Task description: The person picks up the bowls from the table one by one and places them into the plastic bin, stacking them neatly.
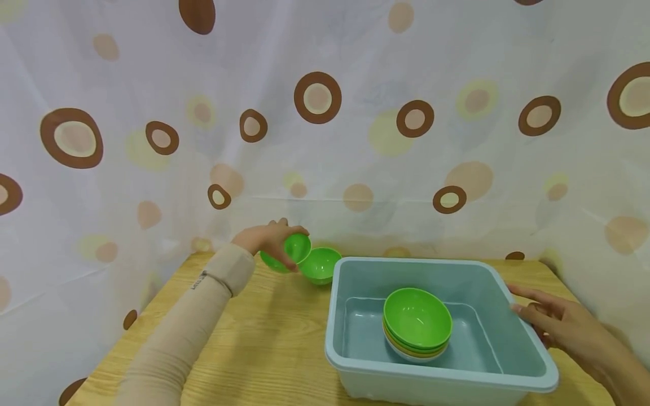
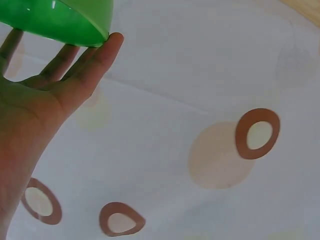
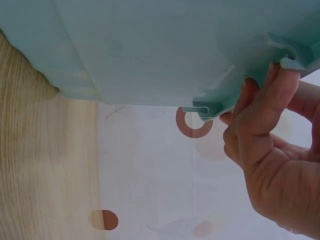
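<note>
Green bowl [image 1: 290, 252] is off the table, tilted, at 10 o'clock from the basin [image 1: 528, 344]. Left hand [image 1: 269, 241] grips it, fingers [image 2: 95, 60] curled round its outer wall, seemingly to carry it. A second green bowl [image 1: 321, 264] sits on the wooden table [image 1: 264, 349] touching the held one and just beside the basin's far left corner. Inside the basin, a stack of bowls [image 1: 416, 324] rests nested, green on top. Right hand [image 1: 563, 327], fingers [image 3: 272, 95] hooked under the rim at 3 o'clock, apparently steadies the basin
</note>
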Available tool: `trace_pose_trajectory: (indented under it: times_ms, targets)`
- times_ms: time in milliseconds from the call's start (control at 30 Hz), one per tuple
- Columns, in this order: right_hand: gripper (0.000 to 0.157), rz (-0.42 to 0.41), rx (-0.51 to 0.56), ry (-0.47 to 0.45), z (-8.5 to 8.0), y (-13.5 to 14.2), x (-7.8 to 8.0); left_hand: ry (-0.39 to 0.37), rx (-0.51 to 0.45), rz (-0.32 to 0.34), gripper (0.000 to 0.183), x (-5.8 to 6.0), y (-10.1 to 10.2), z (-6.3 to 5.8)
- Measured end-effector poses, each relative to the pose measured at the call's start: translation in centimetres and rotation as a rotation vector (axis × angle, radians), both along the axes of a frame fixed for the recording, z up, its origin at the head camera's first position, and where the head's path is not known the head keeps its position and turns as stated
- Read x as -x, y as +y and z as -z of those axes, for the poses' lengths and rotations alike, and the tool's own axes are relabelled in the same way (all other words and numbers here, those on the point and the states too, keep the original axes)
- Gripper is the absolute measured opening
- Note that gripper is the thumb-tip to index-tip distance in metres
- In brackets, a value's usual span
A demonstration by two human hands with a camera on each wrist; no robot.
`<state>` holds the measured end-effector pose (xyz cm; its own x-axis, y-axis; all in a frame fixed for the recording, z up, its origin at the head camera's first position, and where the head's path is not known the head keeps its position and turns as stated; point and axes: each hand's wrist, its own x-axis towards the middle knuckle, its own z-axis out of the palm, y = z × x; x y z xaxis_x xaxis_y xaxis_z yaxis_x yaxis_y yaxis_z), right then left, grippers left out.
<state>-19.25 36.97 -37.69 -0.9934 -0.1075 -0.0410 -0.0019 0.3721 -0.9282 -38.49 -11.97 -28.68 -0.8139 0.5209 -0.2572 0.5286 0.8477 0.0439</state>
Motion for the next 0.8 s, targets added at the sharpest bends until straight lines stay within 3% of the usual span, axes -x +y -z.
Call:
trace_pose_trajectory:
  times_ms: [333, 567, 800]
  targets:
    - [0.04, -0.01, 0.011, 0.004, 0.2, 0.1, 0.1, 0.095, -0.016, 0.158, 0.09, -3.3, 3.9, -3.4]
    - [0.038, -0.004, -0.005, -0.015, 0.1, -0.1, 0.1, 0.113, -0.031, 0.22, 0.091, -4.9, 6.2, -4.7]
    - [0.041, -0.032, 0.002, 0.006, 0.1, 0.0, 0.1, 0.109, -0.03, 0.289, 0.092, -6.4, 9.7, -5.6]
